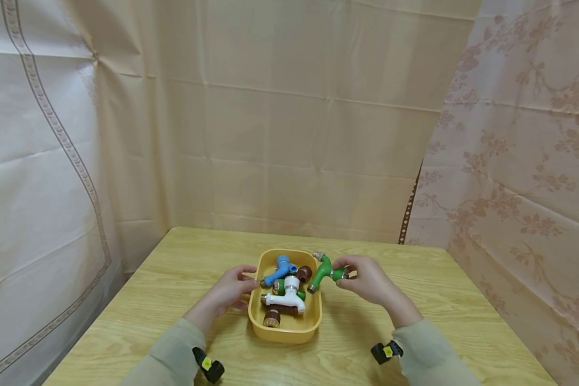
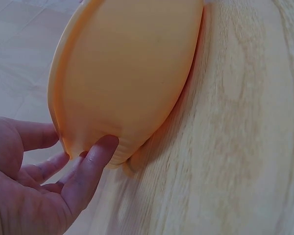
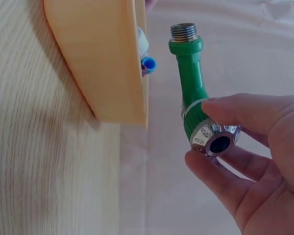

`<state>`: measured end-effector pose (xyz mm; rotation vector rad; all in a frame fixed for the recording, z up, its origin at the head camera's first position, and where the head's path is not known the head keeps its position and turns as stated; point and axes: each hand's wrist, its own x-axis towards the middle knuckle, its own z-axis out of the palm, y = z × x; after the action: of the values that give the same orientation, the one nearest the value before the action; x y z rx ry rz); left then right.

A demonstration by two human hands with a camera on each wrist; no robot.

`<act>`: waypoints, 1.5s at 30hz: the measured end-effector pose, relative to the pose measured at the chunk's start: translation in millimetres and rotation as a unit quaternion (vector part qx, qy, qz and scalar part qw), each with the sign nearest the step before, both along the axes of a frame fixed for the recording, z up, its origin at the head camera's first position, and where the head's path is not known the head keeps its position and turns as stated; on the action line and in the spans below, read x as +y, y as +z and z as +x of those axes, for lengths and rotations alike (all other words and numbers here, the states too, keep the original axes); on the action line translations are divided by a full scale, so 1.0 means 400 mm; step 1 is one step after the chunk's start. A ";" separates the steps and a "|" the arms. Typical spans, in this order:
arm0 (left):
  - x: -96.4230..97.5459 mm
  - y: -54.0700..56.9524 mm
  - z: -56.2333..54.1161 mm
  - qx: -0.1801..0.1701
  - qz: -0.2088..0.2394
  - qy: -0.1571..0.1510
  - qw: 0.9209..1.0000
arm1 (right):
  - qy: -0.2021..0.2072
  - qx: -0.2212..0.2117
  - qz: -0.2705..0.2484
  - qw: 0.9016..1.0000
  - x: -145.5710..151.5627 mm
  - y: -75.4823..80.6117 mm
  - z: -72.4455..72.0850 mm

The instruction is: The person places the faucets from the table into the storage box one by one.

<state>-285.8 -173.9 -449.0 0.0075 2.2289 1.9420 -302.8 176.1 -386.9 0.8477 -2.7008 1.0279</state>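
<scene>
My right hand (image 1: 369,279) pinches a green faucet (image 1: 324,269) by its handle end, between thumb and fingers. The faucet is tilted over the right rim of a yellow plastic tub (image 1: 284,336). In the right wrist view its threaded metal inlet (image 3: 184,32) points up, beside the tub wall. My left hand (image 1: 231,289) holds the tub's left side, fingertips at the rim and outer wall. Inside the tub lie a blue faucet (image 1: 280,271), a white faucet (image 1: 287,303) on top, and brown (image 1: 272,317) and green pieces partly hidden under it.
The tub stands on a light wood table (image 1: 444,300). Behind the table hangs a beige curtain (image 1: 294,134), with a floral curtain (image 1: 521,161) on the right and a pale one (image 1: 38,161) on the left. Both sleeves carry black wrist devices (image 1: 387,351).
</scene>
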 end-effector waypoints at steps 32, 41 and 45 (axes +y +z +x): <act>-0.002 -0.002 -0.002 0.002 0.003 -0.002 1.000 | 0.139 -0.033 0.068 0.987 -0.121 0.001 -0.015; -0.003 -0.004 -0.005 0.002 0.006 0.000 1.000 | 0.157 -0.036 0.082 0.984 -0.139 -0.005 -0.020; -0.004 -0.006 -0.006 0.003 0.007 0.003 1.000 | 0.168 -0.028 0.094 0.981 -0.148 -0.010 -0.023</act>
<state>-288.3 -175.4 -451.3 0.0093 2.2203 1.9636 -311.9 116.9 -390.9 1.3668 -2.7957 0.8696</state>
